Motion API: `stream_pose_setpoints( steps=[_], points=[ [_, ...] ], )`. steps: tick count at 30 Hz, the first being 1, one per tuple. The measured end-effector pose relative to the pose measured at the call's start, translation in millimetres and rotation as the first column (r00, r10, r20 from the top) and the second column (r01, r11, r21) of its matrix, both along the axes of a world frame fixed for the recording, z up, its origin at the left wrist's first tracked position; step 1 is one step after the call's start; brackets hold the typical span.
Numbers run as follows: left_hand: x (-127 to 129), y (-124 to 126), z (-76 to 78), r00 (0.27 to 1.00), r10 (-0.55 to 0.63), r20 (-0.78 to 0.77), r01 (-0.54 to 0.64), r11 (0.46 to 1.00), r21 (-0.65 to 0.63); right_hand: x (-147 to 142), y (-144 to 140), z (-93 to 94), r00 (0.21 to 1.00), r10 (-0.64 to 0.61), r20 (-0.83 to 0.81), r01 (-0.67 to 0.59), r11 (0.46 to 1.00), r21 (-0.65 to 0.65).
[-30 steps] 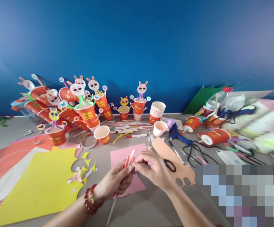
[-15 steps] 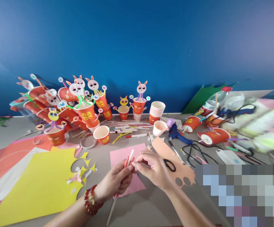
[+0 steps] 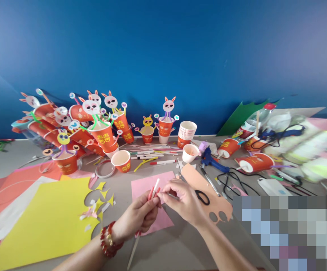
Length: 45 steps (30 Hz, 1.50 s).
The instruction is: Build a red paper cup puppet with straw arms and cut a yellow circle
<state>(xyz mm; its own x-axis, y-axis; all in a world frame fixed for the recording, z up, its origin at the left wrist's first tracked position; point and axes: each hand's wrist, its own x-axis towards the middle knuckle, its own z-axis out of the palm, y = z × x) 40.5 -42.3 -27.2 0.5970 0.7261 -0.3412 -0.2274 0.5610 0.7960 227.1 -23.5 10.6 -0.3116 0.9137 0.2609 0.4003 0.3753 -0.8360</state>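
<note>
My left hand [image 3: 139, 216], with a red bead bracelet at the wrist, grips a small bundle of thin sticks [image 3: 154, 189], red and white, whose tips poke up past the fingers. A long white stick runs down from that fist toward the table edge. My right hand [image 3: 183, 201] pinches at the top of the bundle with thumb and fingertips, touching the left fingers. Both hands hover over a pink paper sheet [image 3: 146, 184] lying flat on the grey table [image 3: 169, 248].
A yellow sheet [image 3: 44, 222] with cut-outs lies left, red sheets beyond it. Black scissors [image 3: 203, 197] rest on a peach cut-out [image 3: 200, 182]. A blue glue gun [image 3: 212, 160], stacked cups [image 3: 187, 132], loose pens and several bunny-decorated red cups [image 3: 101, 131] fill the back.
Almost nothing has moved. My right fingers have shifted slightly on the stick tips; the hands stay together over the pink sheet.
</note>
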Motion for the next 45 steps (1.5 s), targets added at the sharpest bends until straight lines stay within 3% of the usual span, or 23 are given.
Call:
stream_pose_setpoints(
  steps=[9, 35, 45],
  points=[
    [-0.6, -1.4, 1.3, 1.000, -0.004, 0.010, 0.004, 1.000, 0.007, -1.2, 0.4, -3.3, 0.999, -0.034, 0.037, 0.035, 0.999, -0.030],
    [1.6, -0.7, 0.5, 1.000, 0.001, -0.003, -0.001, 1.000, -0.017, -10.1, -5.6, -8.2, 0.955, -0.224, 0.193, 0.181, 0.959, 0.216],
    [-0.6, -2.1, 0.8, 1.000, -0.023, -0.017, 0.023, 1.000, 0.006, -5.4, -3.9, -5.3, 0.969, -0.137, 0.206, 0.107, 0.983, 0.151]
  ],
)
